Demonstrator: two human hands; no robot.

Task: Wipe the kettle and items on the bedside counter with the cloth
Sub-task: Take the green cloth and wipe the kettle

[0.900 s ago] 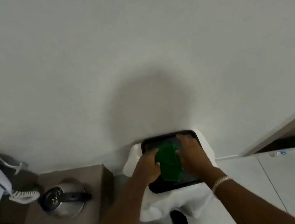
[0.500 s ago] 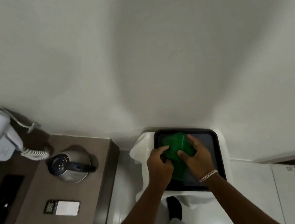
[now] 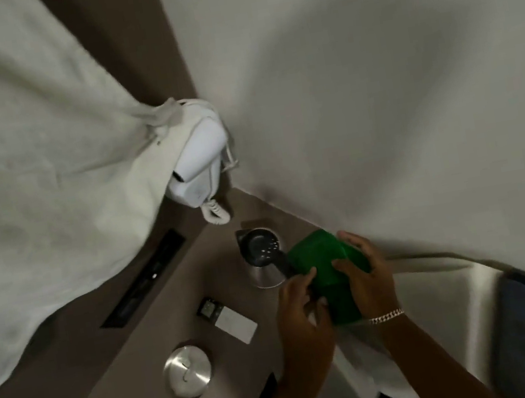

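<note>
With both hands, left and right, clasping the cloth beside the kettle, wiping looks about to start; next, press cloth to kettle.

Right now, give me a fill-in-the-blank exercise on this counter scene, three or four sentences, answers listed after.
1. Both hands, left hand and right hand, hold a folded cloth whose colour is ____.
2. The kettle stands on the brown ____.
3. The bracelet sits on the ____ wrist.
4. The round metal lid lies nearer the camera than the white ____ beside the kettle.

Missing words: green; counter; right; card
</note>
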